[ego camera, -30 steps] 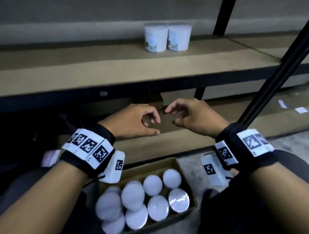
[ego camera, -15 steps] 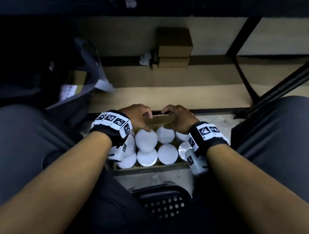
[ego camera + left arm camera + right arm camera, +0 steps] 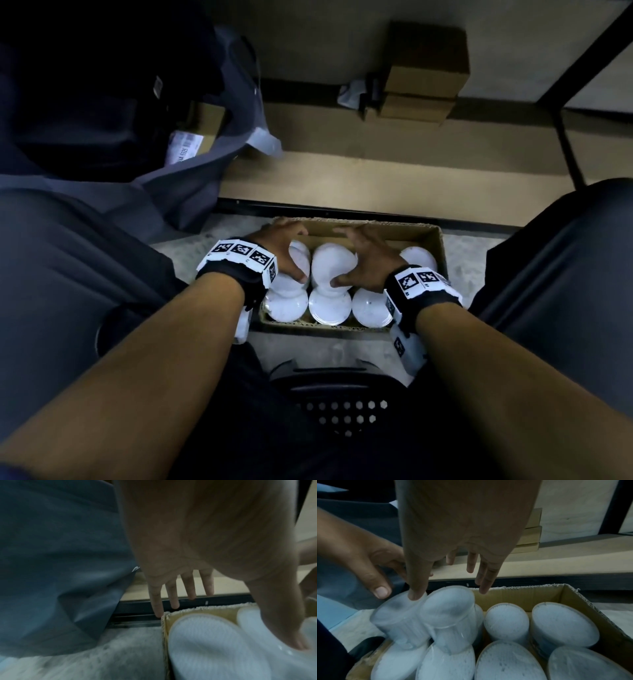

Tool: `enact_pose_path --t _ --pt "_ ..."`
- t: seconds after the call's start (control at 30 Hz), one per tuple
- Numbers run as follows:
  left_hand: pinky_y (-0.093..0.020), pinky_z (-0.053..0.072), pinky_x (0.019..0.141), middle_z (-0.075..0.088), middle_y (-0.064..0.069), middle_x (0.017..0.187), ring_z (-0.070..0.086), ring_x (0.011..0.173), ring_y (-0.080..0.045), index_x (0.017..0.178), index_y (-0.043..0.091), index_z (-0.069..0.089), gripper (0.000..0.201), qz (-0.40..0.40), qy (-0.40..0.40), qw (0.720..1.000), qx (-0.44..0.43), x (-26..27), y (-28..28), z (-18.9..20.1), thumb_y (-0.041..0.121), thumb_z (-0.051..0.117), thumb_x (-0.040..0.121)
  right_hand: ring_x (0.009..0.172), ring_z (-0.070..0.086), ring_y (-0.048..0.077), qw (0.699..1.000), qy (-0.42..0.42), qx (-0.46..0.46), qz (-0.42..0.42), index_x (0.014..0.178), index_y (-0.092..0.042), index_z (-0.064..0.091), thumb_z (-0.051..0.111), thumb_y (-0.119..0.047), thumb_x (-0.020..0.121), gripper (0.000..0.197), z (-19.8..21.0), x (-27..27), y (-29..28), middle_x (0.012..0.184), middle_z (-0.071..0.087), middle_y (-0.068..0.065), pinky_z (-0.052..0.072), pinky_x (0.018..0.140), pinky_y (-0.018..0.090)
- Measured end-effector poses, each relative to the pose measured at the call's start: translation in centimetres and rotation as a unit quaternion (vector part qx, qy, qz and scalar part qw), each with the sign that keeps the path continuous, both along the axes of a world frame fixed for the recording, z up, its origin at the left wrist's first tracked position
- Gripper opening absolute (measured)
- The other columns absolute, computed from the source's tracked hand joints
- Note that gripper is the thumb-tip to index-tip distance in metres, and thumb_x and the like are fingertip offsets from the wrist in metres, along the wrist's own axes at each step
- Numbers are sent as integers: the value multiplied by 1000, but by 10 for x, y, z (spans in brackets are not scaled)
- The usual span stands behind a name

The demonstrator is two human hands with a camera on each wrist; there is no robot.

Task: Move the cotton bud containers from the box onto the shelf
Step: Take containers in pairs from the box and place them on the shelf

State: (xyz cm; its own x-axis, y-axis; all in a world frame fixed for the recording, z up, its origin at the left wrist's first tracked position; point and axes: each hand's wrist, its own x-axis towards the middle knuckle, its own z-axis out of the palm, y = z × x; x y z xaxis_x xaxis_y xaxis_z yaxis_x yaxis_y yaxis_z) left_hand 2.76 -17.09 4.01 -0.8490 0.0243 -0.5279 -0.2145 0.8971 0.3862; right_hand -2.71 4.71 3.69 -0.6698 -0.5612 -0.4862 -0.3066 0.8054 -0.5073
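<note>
A cardboard box (image 3: 435, 246) on the floor between my knees holds several white-lidded cotton bud containers. Two of them stand higher than the rest: one (image 3: 301, 262) under my left hand (image 3: 287, 250), one (image 3: 332, 263) under my right hand (image 3: 342, 257). In the left wrist view the left hand (image 3: 236, 625) has straight fingers reaching past the box corner (image 3: 197, 609), its thumb on a lid rim (image 3: 254, 622). In the right wrist view the right hand (image 3: 450, 592) spans the raised container (image 3: 448, 608), its thumb pressed between this and the neighbour (image 3: 399, 615), fingers straight and in the air.
My knees in dark trousers flank the box. A low shelf board with its black front rail (image 3: 308, 210) lies just beyond, carrying stacked brown boxes (image 3: 424, 68). A grey bag with a labelled parcel (image 3: 191, 144) is at left, a black perforated seat (image 3: 342, 407) below.
My view dropped from the upper shelf to the box on the floor. Both hands came down from in front of the shelf and now spread over the two raised containers.
</note>
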Motion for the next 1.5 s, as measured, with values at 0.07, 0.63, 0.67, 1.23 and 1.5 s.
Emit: enact_pose_path --t 0.07,0.63,0.67,1.23,1.5 --pt "-38 47 96 38 8 132 46 121 -20 134 36 42 100 6 -5 1000 6 4 -3 -4 51 89 47 144 24 29 1000 1 10 13 150 -42 19 85 -46 67 106 -3 1 -2 157 15 6 37 108 40" --pt "-46 49 95 30 12 137 43 123 -24 124 46 34 99 28 -17 999 -34 24 0 -35 57 84 39 131 36 33 996 32 67 53 150 -36 16 86 -42 63 112 -45 13 -14 150 14 5 47 99 45" --pt "-47 49 95 30 11 136 42 122 -24 125 45 33 99 26 -14 999 -36 25 2 -36 55 84 41 130 37 33 996 37 62 49 150 -36 18 85 -40 64 109 -46 14 -15 149 15 5 47 98 45" --pt "-38 52 90 39 8 132 53 115 -24 122 39 43 78 10 14 999 -48 11 10 -15 45 82 55 143 27 29 997 40 52 30 151 -39 25 80 -49 69 99 -21 1 -10 155 23 4 34 112 41" --pt "-35 50 90 44 2 120 51 109 -22 132 28 47 92 -18 54 997 -48 -11 7 39 42 86 49 126 46 26 995 101 -16 -13 139 -39 48 84 -51 62 86 24 -17 -5 136 45 7 40 107 36"
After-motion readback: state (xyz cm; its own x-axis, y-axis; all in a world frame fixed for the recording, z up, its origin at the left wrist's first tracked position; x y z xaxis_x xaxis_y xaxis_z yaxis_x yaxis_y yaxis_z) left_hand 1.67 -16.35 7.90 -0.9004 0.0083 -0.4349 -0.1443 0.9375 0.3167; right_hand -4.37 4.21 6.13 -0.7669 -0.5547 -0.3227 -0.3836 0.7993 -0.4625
